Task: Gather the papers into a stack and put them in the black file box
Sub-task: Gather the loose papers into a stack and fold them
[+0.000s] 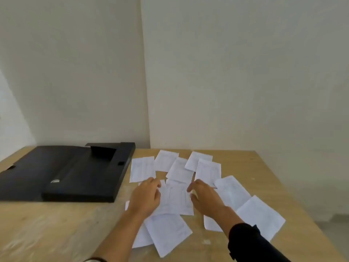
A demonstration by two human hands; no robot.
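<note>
Papers [177, 197] lie scattered and overlapping on the wooden table [56, 224], all just right of the black file box [75, 174], which lies open and flat with nothing inside it. Right of the box's near corner, the left hand [145, 197] rests palm-down on a sheet, fingers spread, gripping nothing. Further right of the box, the right hand [204, 197] presses flat on neighbouring sheets, also unclenched; its thumb may be lifting an edge, though blur hides this.
</note>
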